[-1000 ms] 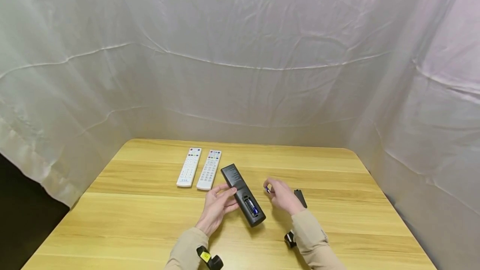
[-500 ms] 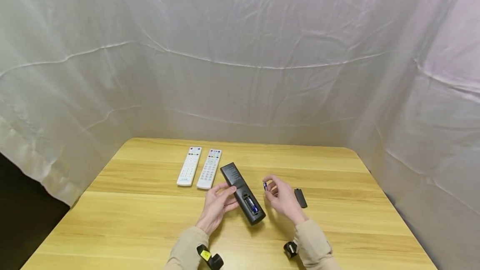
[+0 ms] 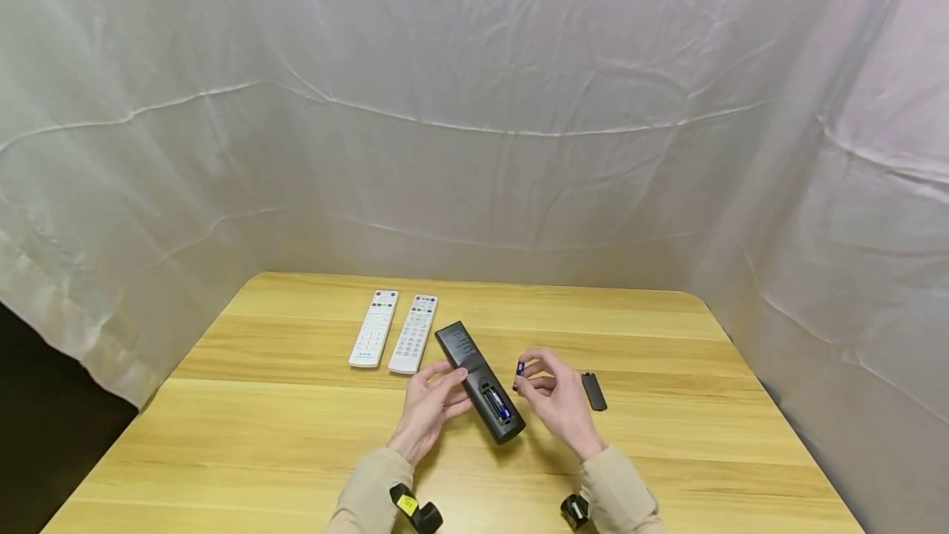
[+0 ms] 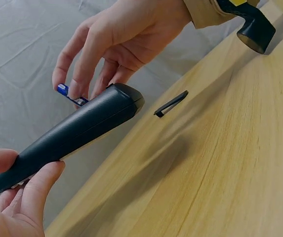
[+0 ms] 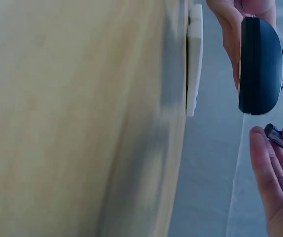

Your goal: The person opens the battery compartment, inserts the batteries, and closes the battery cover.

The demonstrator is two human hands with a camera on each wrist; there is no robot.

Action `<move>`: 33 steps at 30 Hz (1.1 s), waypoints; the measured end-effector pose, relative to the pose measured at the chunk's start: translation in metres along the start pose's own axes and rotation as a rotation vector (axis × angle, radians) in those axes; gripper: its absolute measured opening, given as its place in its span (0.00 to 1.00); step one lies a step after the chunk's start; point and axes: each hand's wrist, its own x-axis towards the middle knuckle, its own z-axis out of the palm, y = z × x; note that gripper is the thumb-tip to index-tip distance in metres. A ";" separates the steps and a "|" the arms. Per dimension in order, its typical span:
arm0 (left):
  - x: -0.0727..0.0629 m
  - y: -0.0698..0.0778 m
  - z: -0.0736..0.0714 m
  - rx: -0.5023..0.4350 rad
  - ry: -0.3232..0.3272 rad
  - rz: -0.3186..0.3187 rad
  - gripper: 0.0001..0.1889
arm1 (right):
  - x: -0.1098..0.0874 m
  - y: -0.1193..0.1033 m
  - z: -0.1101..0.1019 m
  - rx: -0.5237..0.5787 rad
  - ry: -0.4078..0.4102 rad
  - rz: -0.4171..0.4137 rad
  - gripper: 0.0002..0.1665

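My left hand (image 3: 426,412) grips a black remote control (image 3: 469,361) by its side, back face up, thumb on top. Its battery compartment is uncovered, with a blue battery (image 3: 501,409) lying in one slot. Just right of the remote, my right hand (image 3: 559,402) pinches a second small blue battery (image 3: 520,368) between thumb and fingertips. In the left wrist view that battery (image 4: 73,95) shows beyond the remote's end (image 4: 124,98). The right wrist view has the pinched battery (image 5: 281,140) close to the remote (image 5: 261,66), apart from it.
A black battery cover (image 3: 594,391) lies on the wooden table (image 3: 245,435) right of my right hand. Two white remote controls (image 3: 374,330) (image 3: 413,335) lie side by side at the back left. Pale curtains (image 3: 474,147) hang around the table's far sides.
My right hand has moved slightly left toward the black remote, turning the battery more upright between its fingers. The left hand and the remote have stayed nearly still.
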 end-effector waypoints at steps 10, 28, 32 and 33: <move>0.000 -0.001 0.004 0.035 0.023 0.028 0.25 | -0.005 -0.001 0.011 -0.125 -0.053 -0.306 0.16; 0.001 -0.003 0.007 0.045 0.024 0.066 0.25 | -0.004 -0.008 0.010 -0.397 -0.269 -0.339 0.14; 0.000 -0.002 0.008 0.053 0.017 0.072 0.25 | -0.004 -0.009 0.010 -0.400 -0.278 -0.339 0.14; 0.000 -0.002 0.008 0.057 0.016 0.074 0.25 | -0.004 -0.009 0.010 -0.401 -0.279 -0.340 0.14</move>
